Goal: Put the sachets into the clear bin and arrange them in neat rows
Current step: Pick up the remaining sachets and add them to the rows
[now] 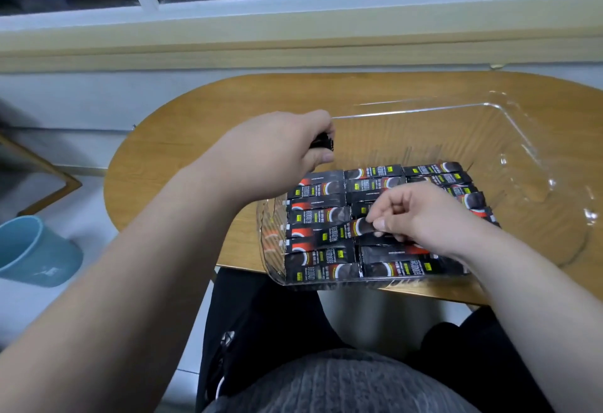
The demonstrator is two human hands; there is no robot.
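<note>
A clear plastic bin (pixel 509 125) sits on the wooden table, its near half filled with black sachets (pixel 316 216) laid in three rows. My left hand (pixel 280 151) hovers over the bin's left rim and grips a small bundle of black sachets (pixel 323 144). My right hand (pixel 421 213) is low inside the bin and pinches the end of one sachet (pixel 346 231) that lies slanted across the left and middle rows. The far half of the bin shows bare bottom.
The oval wooden table (pixel 195 138) stands against a wall under a window sill (pixel 293 47). A blue cup-shaped bin (pixel 32 249) stands on the floor at left. My lap and dark trousers (pixel 261 314) are below the table's near edge.
</note>
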